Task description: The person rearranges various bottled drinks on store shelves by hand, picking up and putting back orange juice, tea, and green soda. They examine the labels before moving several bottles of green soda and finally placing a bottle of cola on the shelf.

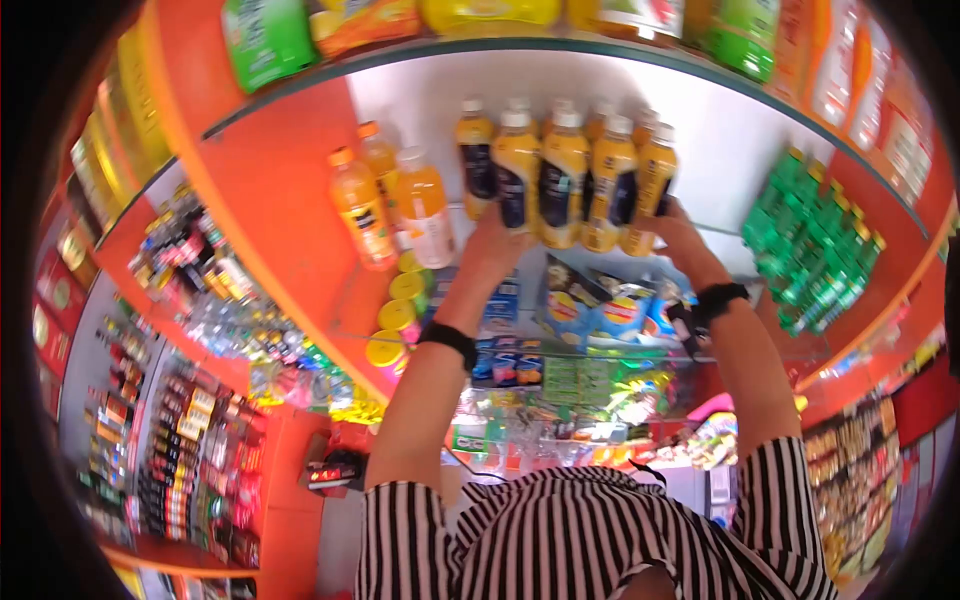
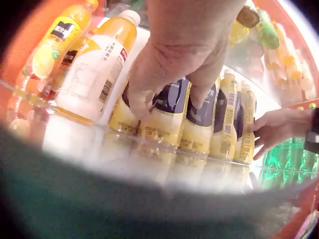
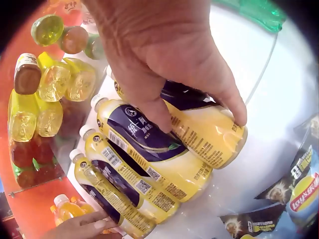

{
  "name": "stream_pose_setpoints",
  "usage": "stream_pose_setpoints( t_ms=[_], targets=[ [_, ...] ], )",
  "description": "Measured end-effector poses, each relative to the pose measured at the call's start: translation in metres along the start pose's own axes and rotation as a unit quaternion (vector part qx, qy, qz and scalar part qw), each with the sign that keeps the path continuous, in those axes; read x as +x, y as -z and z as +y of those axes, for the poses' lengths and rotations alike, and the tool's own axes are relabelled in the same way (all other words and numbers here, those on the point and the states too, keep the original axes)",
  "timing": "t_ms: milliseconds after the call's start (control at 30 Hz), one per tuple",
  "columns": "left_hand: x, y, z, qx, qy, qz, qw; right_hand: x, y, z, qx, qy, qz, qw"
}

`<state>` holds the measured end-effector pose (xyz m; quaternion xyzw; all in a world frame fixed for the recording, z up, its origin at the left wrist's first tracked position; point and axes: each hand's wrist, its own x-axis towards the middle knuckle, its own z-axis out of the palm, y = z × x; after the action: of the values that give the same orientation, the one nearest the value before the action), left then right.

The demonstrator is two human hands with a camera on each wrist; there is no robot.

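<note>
Yellow drink bottles with white caps and dark labels stand upright in a row on the glass shelf. My left hand [image 1: 493, 248] grips the low part of a bottle [image 2: 168, 112] near the row's left end, thumb on one side and fingers on the other. At the right end, my right hand [image 1: 682, 238] holds the last bottle [image 1: 656, 172] by its lower half. In the right wrist view the thumb presses between that bottle [image 3: 207, 134] and its neighbour [image 3: 144, 132]. Between the two hands stand more of the same bottles [image 1: 562, 185].
Orange drink bottles [image 1: 362, 215] and a pale-labelled bottle [image 1: 425, 215] stand left of the row. Green bottles [image 1: 810, 245] fill the right side. Chip bags [image 1: 615, 310] and yellow-lidded tubs [image 1: 400, 315] sit below. An upper glass shelf edge [image 1: 560, 45] runs overhead.
</note>
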<state>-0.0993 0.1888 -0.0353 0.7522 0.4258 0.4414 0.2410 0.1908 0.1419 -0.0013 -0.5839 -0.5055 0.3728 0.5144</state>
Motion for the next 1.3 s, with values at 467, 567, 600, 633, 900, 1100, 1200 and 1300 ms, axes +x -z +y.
stream_pose_setpoints(
  t_ms=[467,567,600,633,900,1100,1200,1300],
  targets=[
    [0.032,0.013,0.032,0.108,0.117,0.019,0.987,0.013,0.005,-0.001,-0.037,-0.023,-0.046,0.998],
    [0.045,-0.001,0.023,0.099,0.134,0.044,0.985,0.014,0.009,0.001,-0.039,-0.036,-0.053,0.997],
    [0.045,-0.001,0.025,0.098,0.132,0.047,0.985,0.014,0.009,0.000,-0.041,-0.033,-0.053,0.997],
    [0.044,-0.003,0.025,0.088,0.134,0.067,0.985,0.012,0.008,0.000,-0.034,-0.032,-0.058,0.997],
    [0.037,-0.003,0.027,0.074,0.115,0.119,0.983,0.004,0.004,-0.005,-0.031,-0.017,-0.050,0.998],
    [0.009,0.021,0.039,0.096,0.139,0.062,0.984,0.000,0.001,-0.005,-0.051,-0.012,-0.058,0.997],
    [-0.006,0.033,0.032,0.067,0.100,0.056,0.991,0.002,0.001,-0.006,-0.067,-0.014,-0.052,0.996],
    [-0.022,0.044,0.034,0.088,0.125,0.048,0.987,-0.001,0.002,-0.005,-0.065,-0.016,-0.053,0.996]
  ],
)
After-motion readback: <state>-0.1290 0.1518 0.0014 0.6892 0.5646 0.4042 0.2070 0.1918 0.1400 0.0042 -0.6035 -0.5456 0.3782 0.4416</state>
